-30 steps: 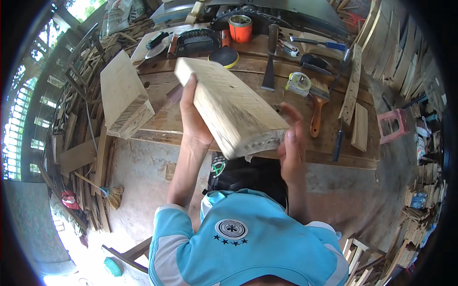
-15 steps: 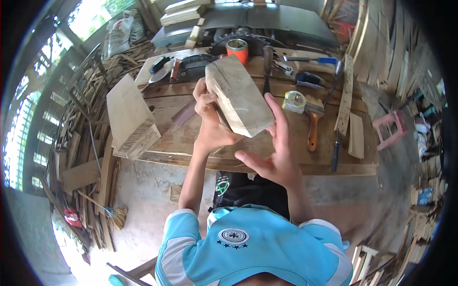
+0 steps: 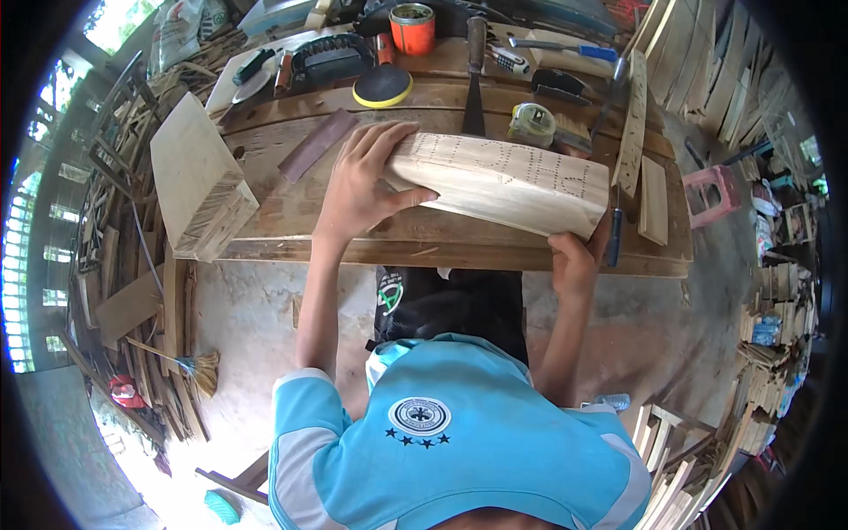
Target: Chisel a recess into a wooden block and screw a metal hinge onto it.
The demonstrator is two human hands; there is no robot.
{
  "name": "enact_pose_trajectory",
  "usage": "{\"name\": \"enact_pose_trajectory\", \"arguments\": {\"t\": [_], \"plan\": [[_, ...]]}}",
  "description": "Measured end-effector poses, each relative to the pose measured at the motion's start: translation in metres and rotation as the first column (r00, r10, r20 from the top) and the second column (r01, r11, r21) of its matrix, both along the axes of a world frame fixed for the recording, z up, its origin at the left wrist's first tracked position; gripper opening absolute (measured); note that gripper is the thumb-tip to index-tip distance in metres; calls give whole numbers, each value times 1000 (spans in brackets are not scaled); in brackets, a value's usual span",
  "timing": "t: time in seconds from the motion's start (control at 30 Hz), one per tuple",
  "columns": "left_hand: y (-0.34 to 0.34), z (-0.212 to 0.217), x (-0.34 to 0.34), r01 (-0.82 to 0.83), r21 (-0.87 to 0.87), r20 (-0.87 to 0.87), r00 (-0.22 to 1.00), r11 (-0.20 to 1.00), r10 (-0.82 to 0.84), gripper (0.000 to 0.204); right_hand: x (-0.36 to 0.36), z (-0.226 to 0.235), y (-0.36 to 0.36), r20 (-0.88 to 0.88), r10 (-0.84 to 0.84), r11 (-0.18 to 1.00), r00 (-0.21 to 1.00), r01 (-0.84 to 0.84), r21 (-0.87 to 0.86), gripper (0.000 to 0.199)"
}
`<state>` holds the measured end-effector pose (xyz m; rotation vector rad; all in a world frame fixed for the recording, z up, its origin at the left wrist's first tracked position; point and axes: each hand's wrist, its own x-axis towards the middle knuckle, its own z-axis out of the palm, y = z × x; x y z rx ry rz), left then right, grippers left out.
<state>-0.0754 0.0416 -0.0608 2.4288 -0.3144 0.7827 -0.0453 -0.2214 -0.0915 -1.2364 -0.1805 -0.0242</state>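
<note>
Between my hands, above the workbench's near edge, is a pale wooden block (image 3: 503, 190) with dotted markings along its upper face. My left hand (image 3: 367, 181) grips its left end, fingers over the far side and thumb on the near face. My right hand (image 3: 579, 256) holds the right end from below, its thumb on the lower edge and the other fingers partly hidden. Left of my left hand, a strip of brown sandpaper (image 3: 318, 144) lies on the bench, and a larger wooden block (image 3: 199, 177) stands at the bench's left end.
Across the workbench (image 3: 291, 212) lie a round sanding pad (image 3: 382, 87), an orange can (image 3: 412, 34), a chisel (image 3: 474, 79), a tape measure (image 3: 532, 124) and a brush (image 3: 572, 134). Wooden strips (image 3: 654, 201) rest at the right. A pink stool (image 3: 711, 196) stands beyond.
The wooden block has been turned from steeply tilted to lengthwise across my front, exposing its dotted face. My right hand has moved right and closed on its end. The view has shifted.
</note>
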Motion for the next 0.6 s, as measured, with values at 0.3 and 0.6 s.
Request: {"name": "enact_pose_trajectory", "arguments": {"t": [0.3,0.6], "plan": [[-3,-4,-21,17,10,-9,1000,1000,-16,56,7,-20,-24,254,14,912,967,92,-400,48],[5,-5,-41,-88,48,15,996,995,88,54,12,-23,2,448,124,797,885,180,-576,37]]}}
